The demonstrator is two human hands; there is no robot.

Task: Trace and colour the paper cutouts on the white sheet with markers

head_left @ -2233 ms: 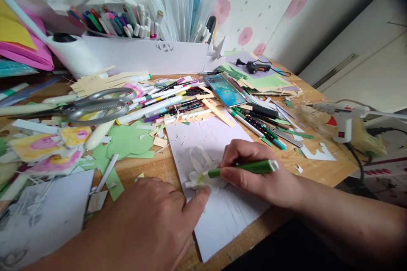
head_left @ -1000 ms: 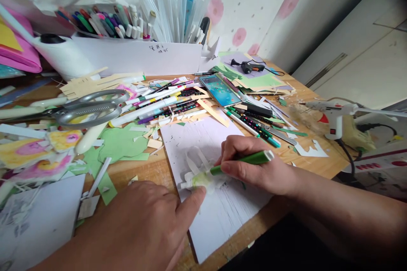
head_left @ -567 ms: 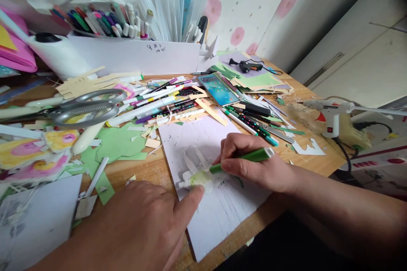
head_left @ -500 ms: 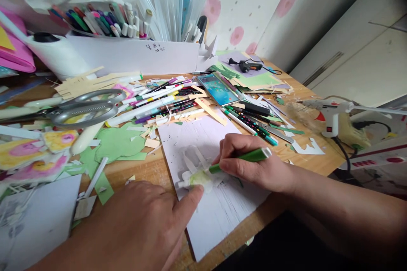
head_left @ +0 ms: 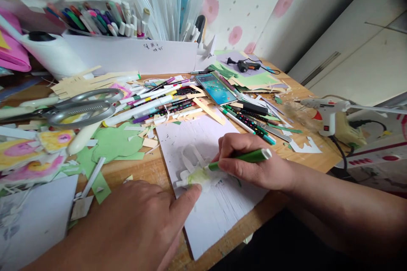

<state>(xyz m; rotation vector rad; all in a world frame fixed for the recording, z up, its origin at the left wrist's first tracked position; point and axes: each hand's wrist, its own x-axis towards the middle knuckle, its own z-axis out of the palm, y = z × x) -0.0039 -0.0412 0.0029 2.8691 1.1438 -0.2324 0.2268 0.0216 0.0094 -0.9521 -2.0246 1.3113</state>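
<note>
As R hand [head_left: 254,171] grips grn marker [head_left: 251,156], loose L hand [head_left: 140,216] presses wht, grn-tinted cutout [head_left: 197,177].

Tilted green marker [head_left: 251,156], tip at flat, green-tinged white cutout [head_left: 197,176] on pale board [head_left: 213,220]

You're facing a white wall [head_left: 254,1] with pink flowers [head_left: 210,9], wooden table [head_left: 148,169] below! Off right, where it's dim, that looks like a pale cupboard [head_left: 359,65].
</note>
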